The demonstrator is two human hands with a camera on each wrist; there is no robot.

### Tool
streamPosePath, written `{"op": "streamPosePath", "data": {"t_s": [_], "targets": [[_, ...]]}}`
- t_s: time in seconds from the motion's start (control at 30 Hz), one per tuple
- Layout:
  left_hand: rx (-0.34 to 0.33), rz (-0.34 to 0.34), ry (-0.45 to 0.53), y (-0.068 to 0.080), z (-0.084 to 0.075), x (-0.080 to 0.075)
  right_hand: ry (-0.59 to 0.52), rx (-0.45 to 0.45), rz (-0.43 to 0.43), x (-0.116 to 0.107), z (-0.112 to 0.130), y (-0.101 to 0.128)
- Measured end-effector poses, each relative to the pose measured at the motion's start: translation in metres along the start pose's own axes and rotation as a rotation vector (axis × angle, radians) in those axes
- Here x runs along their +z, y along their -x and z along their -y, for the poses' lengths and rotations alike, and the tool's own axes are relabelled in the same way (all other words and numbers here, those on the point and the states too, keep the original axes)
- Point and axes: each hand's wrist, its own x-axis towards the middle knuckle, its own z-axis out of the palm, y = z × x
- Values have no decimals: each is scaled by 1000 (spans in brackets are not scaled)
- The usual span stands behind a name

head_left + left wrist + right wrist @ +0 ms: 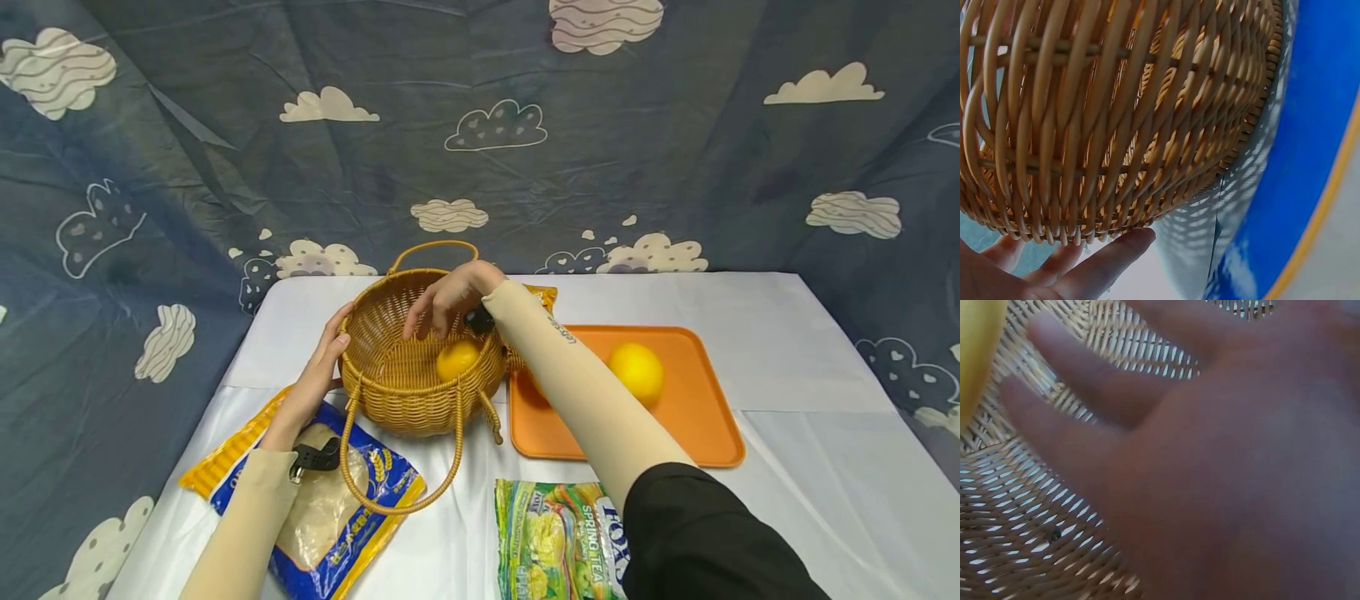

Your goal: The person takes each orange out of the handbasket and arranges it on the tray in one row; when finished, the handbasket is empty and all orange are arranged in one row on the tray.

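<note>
While my left hand [318,367] rests flat-fingered against the wicker basket [390,392] near the surface's far left edge, my right hand [450,296] hovers inside. Its fingers are spread, empty, just above a yellow fruit [457,360].

Blurred across most of the right wrist view: right hand [1210,462], filling the picture and cut off at the top, right and bottom edges. Only a yellow sliver of the lemon [975,350] at the left edge there. In the head view, far right rim of the wicker basket [390,367] hidden behind the right forearm, along with the near left corner of the orange tray [697,417]. Green packet [551,542] cut off by the bottom edge, its right part under the black sleeve. Blue packet [375,492] partly covered by the left forearm. Left hand [1054,269] cropped at the left wrist view's bottom left corner.
</note>
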Motion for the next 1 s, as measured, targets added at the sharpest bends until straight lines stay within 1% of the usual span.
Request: {"op": "streamPosePath", "data": {"t_s": [0.17,0.33,0.4,0.53,0.77,0.83,0.9,1.0], "targets": [[-2,-3,-4,1,0,-1,59,43,34,2,0,-6],[-1,-7,-6,0,2,-1,93,108,59,5,1,-13],[0,-5,-5,0,2,-1,121,139,65,5,0,-15],[3,-6,-5,0,3,0,215,193,77,6,-3,-19],[3,-6,-6,-1,3,0,227,303,59,12,-5,-21],[5,-7,-6,-1,3,0,239,311,50,12,-6,-21],[3,-10,-6,-1,3,0,243,299,38,12,-6,-22],[0,-10,-8,-1,3,0,249,236,12,10,-7,-22]]}}
